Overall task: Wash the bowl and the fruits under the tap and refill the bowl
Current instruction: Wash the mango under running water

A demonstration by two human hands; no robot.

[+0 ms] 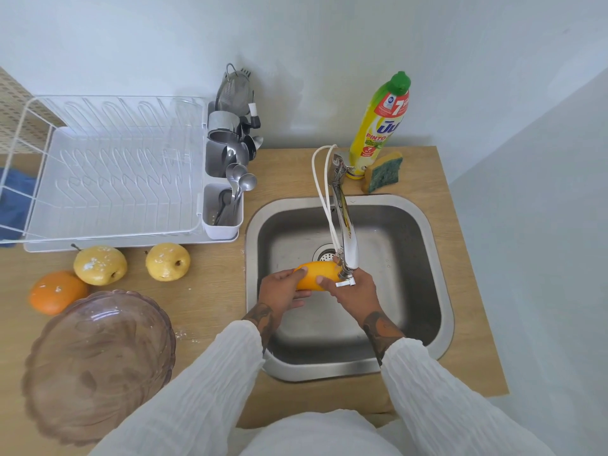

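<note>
Over the steel sink (437, 311), a person holds an orange fruit (316, 274) just under the tap (346, 238) spout, both hands curled round it: the left hand (279, 292) grips its left end, the right hand (353, 292) wraps its right side with the thumb on top. On the wooden counter (289, 172) to the left lie two yellow pears (100, 265) (167, 261) and an orange (56, 292), with the tinted glass bowl (98, 366) nearer. A white dish rack (108, 172) stands far left, cutlery (237, 182) in its caddy. A soap bottle (381, 126) and sponge (385, 171) sit beyond the sink.
</note>
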